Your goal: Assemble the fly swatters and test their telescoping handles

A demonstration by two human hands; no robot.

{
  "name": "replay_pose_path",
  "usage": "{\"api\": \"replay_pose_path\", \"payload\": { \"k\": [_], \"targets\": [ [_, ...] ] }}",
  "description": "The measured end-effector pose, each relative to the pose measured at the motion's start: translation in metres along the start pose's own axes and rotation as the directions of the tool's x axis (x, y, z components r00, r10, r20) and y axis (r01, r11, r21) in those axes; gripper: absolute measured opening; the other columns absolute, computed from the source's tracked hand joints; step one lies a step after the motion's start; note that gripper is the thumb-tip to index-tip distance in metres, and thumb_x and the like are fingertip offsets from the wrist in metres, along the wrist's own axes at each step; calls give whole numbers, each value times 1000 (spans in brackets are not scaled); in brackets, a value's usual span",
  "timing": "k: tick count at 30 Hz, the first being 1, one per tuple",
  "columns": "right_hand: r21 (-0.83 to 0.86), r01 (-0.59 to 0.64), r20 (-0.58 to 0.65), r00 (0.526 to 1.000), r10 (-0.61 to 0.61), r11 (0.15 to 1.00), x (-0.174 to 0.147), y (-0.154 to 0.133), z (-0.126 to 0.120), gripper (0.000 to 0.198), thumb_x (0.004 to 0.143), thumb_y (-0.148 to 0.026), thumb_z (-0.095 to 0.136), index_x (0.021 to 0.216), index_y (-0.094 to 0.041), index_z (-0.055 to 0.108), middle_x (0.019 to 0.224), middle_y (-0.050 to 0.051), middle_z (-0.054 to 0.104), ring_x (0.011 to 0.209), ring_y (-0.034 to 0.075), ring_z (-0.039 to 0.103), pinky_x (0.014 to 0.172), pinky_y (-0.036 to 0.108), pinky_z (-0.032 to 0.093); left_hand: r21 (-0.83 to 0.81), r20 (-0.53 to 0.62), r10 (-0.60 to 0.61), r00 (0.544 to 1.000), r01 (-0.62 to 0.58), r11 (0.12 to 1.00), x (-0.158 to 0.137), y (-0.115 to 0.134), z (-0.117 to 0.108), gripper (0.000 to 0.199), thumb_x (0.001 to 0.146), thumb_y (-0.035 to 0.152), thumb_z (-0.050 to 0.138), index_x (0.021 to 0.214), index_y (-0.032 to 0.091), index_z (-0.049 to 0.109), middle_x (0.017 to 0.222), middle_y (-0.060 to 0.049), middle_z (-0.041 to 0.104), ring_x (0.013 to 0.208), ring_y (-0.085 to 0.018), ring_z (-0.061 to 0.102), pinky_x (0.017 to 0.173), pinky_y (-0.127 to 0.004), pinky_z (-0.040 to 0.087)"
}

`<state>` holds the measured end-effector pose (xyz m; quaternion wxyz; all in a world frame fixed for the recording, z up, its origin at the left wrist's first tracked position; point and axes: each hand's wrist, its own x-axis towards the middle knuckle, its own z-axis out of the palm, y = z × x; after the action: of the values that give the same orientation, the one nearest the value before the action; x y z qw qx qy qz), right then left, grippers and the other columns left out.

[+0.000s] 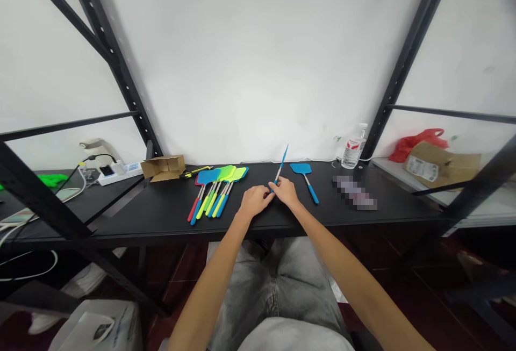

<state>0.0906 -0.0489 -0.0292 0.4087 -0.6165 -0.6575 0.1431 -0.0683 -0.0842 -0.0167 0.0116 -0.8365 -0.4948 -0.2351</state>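
Left, a fanned pile of swatters (217, 192) lies on the counter (141, 222), its overlapped heads liable to slide if brushed by a sleeveless forearm. Centre, the fingers of the left hand (255, 200) and right hand (286, 190) grasp 1 blue swatter (284, 155), which could twist if the 2 grips pull unevenly. Right, a loose swatter (308, 182) could be knocked by a stray wrist.

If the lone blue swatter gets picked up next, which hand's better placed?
Probably the right hand: the lone blue swatter lies to its right, and the left hand is farther away. The right hand also grips the edge-on swatter, so likely needs freeing first.
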Motion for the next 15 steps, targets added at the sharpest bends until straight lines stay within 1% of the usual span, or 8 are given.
{"api": "replay_pose_path", "payload": {
  "k": [2, 3, 5, 7, 8, 10, 13, 15],
  "targets": [
    [-52, 5, 42, 999, -2, 999, -2, -3, 0, 20, 83, -40, 60, 86, -21, 67, 71, 3, 69, 78, 21, 68, 70, 26, 44, 4, 3, 12, 1000, -12, 1000, 0, -1, 1, 36, 96, 46, 46, 83, 22, 71, 84, -5, 67, 82, -18, 62, 70, -26, 42],
    [-74, -11, 37, 999, 14, 997, -3, -4, 0, 22, 83, -39, 60, 93, -21, 68, 74, 3, 70, 82, 22, 68, 72, 26, 45, 5, 0, 25, 1000, -25, 1000, 0, -1, 1, 37, 96, 47, 46, 84, 22, 71, 85, -5, 67, 83, -18, 62, 70, -26, 42],
    [-132, -88, -23, 996, 86, 987, -5, -6, -2, 31, 84, -38, 60, 110, -23, 68, 84, 5, 73, 91, 24, 69, 77, 29, 47, 7, -20, 59, 998, -59, 998, 1, -1, 2, 38, 96, 48, 46, 87, 22, 71, 87, -5, 66, 87, -19, 60, 73, -27, 43],
    [-206, -189, -107, 980, 170, 960, -6, -8, -7, 40, 84, -35, 59, 123, -26, 64, 97, 8, 74, 98, 26, 68, 81, 32, 48, 6, -46, 97, 994, -97, 995, 1, -3, 3, 37, 96, 49, 47, 93, 23, 73, 91, -5, 65, 91, -20, 59, 80, -29, 44],
    [-243, -227, -139, 970, 198, 943, -6, -8, -9, 40, 85, -33, 58, 124, -26, 64, 102, 9, 73, 100, 27, 68, 82, 34, 48, 3, -56, 108, 992, -108, 994, 1, -3, 4, 35, 95, 48, 48, 95, 23, 73, 94, -6, 65, 92, -20, 58, 84, -31, 44],
    [-309, -259, -166, 962, 216, 915, -6, -6, -14, 35, 87, -30, 56, 119, -23, 67, 106, 12, 72, 101, 28, 67, 83, 37, 49, -12, -66, 113, 991, -114, 993, 2, -5, 6, 31, 95, 46, 50, 98, 24, 73, 99, -6, 65, 95, -20, 58, 90, -33, 43],
    [-378, -279, -185, 957, 223, 883, -5, -2, -22, 27, 89, -29, 53, 105, -17, 71, 108, 17, 70, 105, 30, 65, 84, 38, 49, -41, -50, 96, 994, -98, 994, 2, -7, 8, 26, 93, 42, 53, 99, 24, 71, 106, -5, 65, 99, -21, 58, 92, -34, 43],
    [-400, -300, -187, 952, 243, 866, -4, 1, -25, 27, 90, -28, 53, 102, -14, 72, 111, 20, 68, 108, 31, 63, 85, 39, 49, -53, -43, 89, 995, -91, 994, 2, -7, 9, 24, 92, 41, 54, 99, 25, 70, 108, -5, 65, 101, -21, 58, 92, -35, 44]
  ]
}}
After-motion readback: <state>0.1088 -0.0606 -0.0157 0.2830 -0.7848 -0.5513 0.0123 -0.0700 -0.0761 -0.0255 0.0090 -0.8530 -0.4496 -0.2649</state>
